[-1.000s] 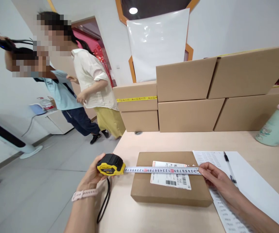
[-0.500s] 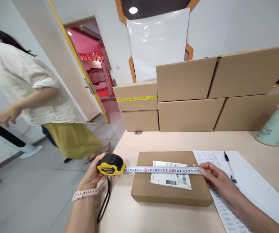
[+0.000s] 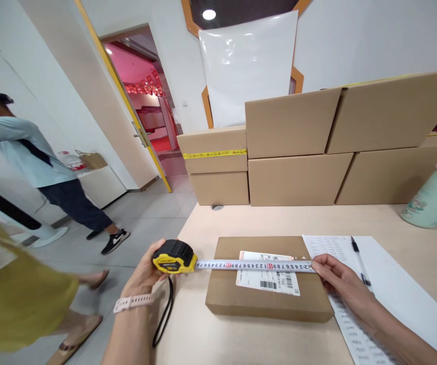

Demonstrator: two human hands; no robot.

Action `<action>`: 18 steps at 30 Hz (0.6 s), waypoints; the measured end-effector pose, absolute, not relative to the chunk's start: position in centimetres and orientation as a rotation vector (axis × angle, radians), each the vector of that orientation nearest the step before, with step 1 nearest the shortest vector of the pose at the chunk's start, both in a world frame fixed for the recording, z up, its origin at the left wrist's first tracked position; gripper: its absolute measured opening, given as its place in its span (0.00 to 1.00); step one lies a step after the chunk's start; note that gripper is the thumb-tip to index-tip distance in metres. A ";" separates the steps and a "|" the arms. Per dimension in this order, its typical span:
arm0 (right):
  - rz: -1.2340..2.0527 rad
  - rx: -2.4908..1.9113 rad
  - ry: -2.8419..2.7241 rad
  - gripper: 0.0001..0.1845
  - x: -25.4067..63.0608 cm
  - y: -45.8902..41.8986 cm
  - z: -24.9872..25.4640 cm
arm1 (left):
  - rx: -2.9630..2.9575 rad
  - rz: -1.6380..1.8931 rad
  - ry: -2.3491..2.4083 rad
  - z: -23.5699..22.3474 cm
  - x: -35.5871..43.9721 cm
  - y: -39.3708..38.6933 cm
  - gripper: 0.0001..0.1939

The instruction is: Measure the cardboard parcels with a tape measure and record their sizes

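While stretched between two hands, measuring tape [image 3: 173, 256]: runs its white blade [image 3: 256, 267] across the top of a flat brown parcel [image 3: 271, 309], from beyond its left side to its right edge.
Left hand [image 3: 144, 274]: curls snugly around the black and yellow case, just left of the parcel and by the left edge of the table [image 3: 191, 339]; wears a pale pink band [image 3: 134, 302] at the wrist.
Black cord [image 3: 164, 317]: hangs in a loop below the case.
Right hand [image 3: 334, 276]: pinches the end of the blade between thumb and finger, at the parcel's right edge.
Parcel: lies closed between both hands, just in from the table's left edge; hides its contents; bears a white printed label [image 3: 247, 279], partly covered by the blade.
Paper [image 3: 397, 294]: lies against the parcel's right side, perhaps under it, cannot tell which; carries rows of print and a pen [image 3: 361, 263].
Cardboard boxes [image 3: 300, 180]: stand in two tiers along the table's far side, from the far left corner rightward; hide their contents behind plain walls; show yellow tape [image 3: 215, 154] on the leftmost stack.
Cup [image 3: 433, 197]: stands toward the table's right, before the boxes; mint green with pink top, contents hidden.
White cabinet [image 3: 102, 187]: stands beyond the table's left edge; bears a bottle [image 3: 72, 161] and a brown bag [image 3: 91, 159], contents too small to tell.
Person in light blue top [image 3: 38, 152]: strides near the cabinet.
Person in yellow-green skirt [image 3: 21, 294]: steps nearer the table, cut off at left.
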State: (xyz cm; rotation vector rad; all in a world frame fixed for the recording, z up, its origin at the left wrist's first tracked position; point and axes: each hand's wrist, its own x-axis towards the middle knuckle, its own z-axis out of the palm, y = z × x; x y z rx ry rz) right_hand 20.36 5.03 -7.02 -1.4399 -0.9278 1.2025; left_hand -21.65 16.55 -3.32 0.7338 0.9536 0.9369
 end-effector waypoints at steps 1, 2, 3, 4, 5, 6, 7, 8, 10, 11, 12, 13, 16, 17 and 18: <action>1.208 -1.440 -0.928 0.21 20.4 5.1 -7.1 | 0.747 0.945 0.950 -3.4 -21.7 16.6 0.18; 1.218 -1.440 -0.933 0.21 20.5 5.1 -7.2 | 0.768 0.960 0.947 -3.4 -21.7 16.6 0.18; 1.231 -1.436 -0.943 0.20 20.6 5.1 -7.3 | 0.791 0.974 0.945 -3.5 -21.8 16.6 0.19; 1.244 -1.431 -0.954 0.20 20.8 5.2 -7.4 | 0.805 0.979 0.943 -3.5 -21.8 16.6 0.19; 1.257 -1.425 -0.965 0.20 20.9 5.2 -7.5 | 0.818 0.983 0.940 -3.6 -21.9 16.6 0.19; 1.264 -1.422 -0.973 0.20 21.0 5.2 -7.5 | 0.829 0.985 0.937 -3.6 -21.9 16.7 0.19; 1.270 -1.421 -0.979 0.19 21.1 5.2 -7.6 | 0.840 0.987 0.934 -3.7 -21.9 16.7 0.19; 1.273 -1.422 -0.981 0.19 21.2 5.2 -7.6 | 0.849 0.987 0.930 -3.7 -22.0 16.7 0.19; 1.279 -1.427 -0.983 0.19 21.3 5.2 -7.7 | 0.863 0.982 0.922 -3.8 -22.0 16.7 0.19; 1.285 -1.428 -0.986 0.19 21.3 5.2 -7.7 | 0.868 0.979 0.919 -3.8 -22.0 16.7 0.19; 1.287 -1.428 -0.989 0.19 21.2 5.2 -7.7 | 0.872 0.975 0.916 -3.8 -22.1 16.7 0.19; 1.286 -1.429 -0.990 0.19 21.2 5.2 -7.6 | 0.875 0.971 0.913 -3.9 -22.1 16.7 0.19; 1.261 -1.434 -0.985 0.20 21.1 5.2 -7.6 | 0.873 0.958 0.905 -4.0 -22.2 16.8 0.19; 1.258 -1.436 -0.986 0.20 21.1 5.2 -7.5 | 0.869 0.954 0.902 -4.0 -22.2 16.8 0.19; 1.260 -1.437 -0.988 0.20 21.1 5.2 -7.5 | 0.864 0.950 0.900 -4.0 -22.3 16.9 0.19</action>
